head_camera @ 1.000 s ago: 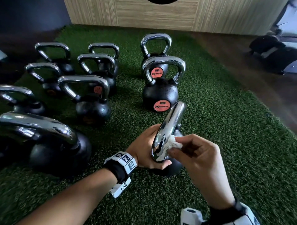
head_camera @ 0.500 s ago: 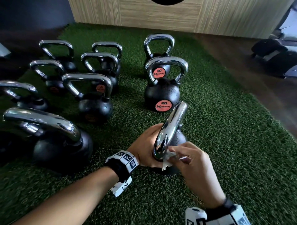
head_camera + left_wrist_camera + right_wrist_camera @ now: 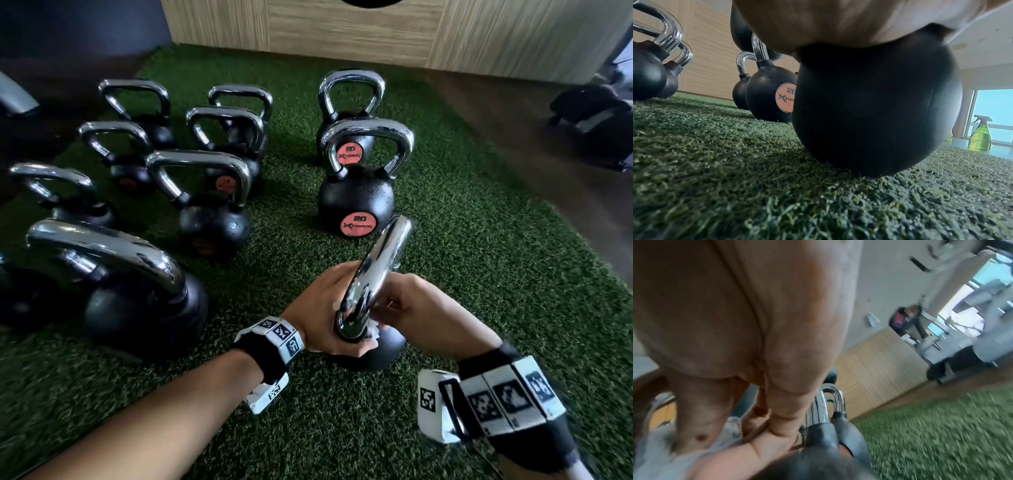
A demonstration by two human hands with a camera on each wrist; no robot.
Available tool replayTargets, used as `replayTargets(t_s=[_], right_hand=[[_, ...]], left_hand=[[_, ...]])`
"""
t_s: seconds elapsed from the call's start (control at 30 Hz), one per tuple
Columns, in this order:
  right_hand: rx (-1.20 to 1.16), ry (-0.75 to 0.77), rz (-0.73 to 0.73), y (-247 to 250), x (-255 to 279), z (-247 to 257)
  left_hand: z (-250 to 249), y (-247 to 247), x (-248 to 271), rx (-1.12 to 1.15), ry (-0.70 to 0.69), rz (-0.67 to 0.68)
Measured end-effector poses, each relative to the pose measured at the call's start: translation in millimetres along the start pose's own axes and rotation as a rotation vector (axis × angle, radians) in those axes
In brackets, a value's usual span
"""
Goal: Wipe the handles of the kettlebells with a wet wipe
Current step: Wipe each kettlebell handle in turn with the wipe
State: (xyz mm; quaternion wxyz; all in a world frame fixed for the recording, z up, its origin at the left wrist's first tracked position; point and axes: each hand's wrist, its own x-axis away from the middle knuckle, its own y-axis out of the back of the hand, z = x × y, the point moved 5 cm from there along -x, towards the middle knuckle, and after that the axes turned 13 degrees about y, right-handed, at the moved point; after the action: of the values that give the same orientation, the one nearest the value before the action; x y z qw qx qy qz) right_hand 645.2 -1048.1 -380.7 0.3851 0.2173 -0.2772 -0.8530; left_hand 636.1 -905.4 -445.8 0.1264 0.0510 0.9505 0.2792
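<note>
A small black kettlebell (image 3: 383, 353) stands on the green turf in front of me, its chrome handle (image 3: 376, 267) seen edge on. My left hand (image 3: 325, 308) grips the near leg of that handle from the left side. My right hand (image 3: 407, 305) pinches a white wet wipe (image 3: 371, 334) against the base of the same leg, just above the ball. Only scraps of the wipe show beside the chrome. In the left wrist view the black ball (image 3: 875, 110) fills the frame under my palm. The right wrist view is blurred, showing the grey-white wipe (image 3: 657, 454) under my fingers.
Several other chrome-handled kettlebells (image 3: 212, 205) stand in rows to the left, a large one (image 3: 113, 291) nearest. Two marked 20 (image 3: 356, 202) stand just behind. A wooden box (image 3: 342, 31) closes the far side. A green spray bottle (image 3: 981, 134) stands on the floor right of the turf.
My right hand has slid the wipe down the near handle leg, from mid-leg to its base by the ball. The left hand keeps its grip; the kettlebell stays put.
</note>
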Motion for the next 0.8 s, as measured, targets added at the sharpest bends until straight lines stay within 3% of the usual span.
replayTargets(t_s=[0.07, 0.23, 0.4, 0.47, 0.6, 0.8], right_hand=[[-0.033, 0.002, 0.008, -1, -4, -2], [-0.447, 0.047, -0.108, -7, 3, -13], [-1.054, 0.045, -0.429, -24, 14, -28], [-1.158, 0.056, -0.559, -28, 14, -29], [-1.024, 0.048, -0.668, -30, 12, -27], [-0.526, 0.11, -1.002, -9, 10, -23]], left_hand=[[2, -1, -1, -0.014, -0.021, -0.015], [3, -4, -2, -0.023, -0.046, 0.006], [-4, -2, 0, -0.148, -0.137, -0.014], [-4, -2, -1, -0.172, -0.155, -0.016], [-5, -2, 0, -0.159, -0.186, -0.01], [-8, 0, 2, -0.079, -0.123, -0.02]])
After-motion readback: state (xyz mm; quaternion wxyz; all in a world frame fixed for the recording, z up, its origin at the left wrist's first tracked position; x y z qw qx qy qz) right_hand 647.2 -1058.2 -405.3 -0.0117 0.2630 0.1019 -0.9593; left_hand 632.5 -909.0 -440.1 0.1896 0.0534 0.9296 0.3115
